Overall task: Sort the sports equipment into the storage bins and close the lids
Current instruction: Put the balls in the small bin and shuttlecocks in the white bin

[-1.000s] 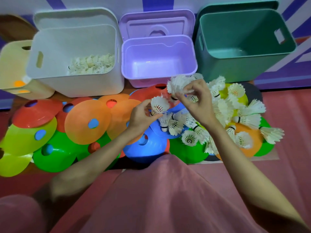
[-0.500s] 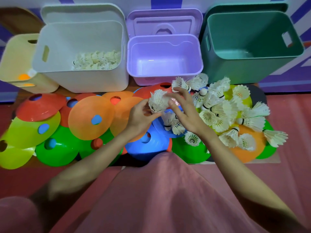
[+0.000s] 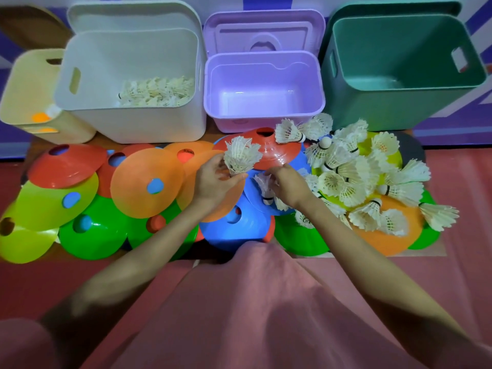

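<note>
My left hand [image 3: 213, 179] grips a small bunch of white feather shuttlecocks [image 3: 241, 155], feathers up, above the cones. My right hand [image 3: 288, 185] curls its fingers around another shuttlecock [image 3: 265, 186] lying on a blue cone [image 3: 234, 227]. Several more loose shuttlecocks [image 3: 354, 179] lie piled to the right on yellow, orange and green cones. The white bin [image 3: 133, 123] holds several shuttlecocks [image 3: 157, 91]. The purple bin [image 3: 210, 83] and the green bin [image 3: 372, 102] stand open and look empty.
Flat marker cones in red, orange, yellow-green, green and blue [image 3: 146, 182] overlap across the floor in front of the bins. A cream bin [image 3: 24, 89] at far left holds orange balls [image 3: 41, 117]. Lids lean behind the white, purple [image 3: 263, 30] and green bins. My pink-clad knees fill the foreground.
My left hand now holds a fuller bunch, raised slightly. My right hand has let go of its shuttlecocks and dropped down onto one lying on the blue cone.
</note>
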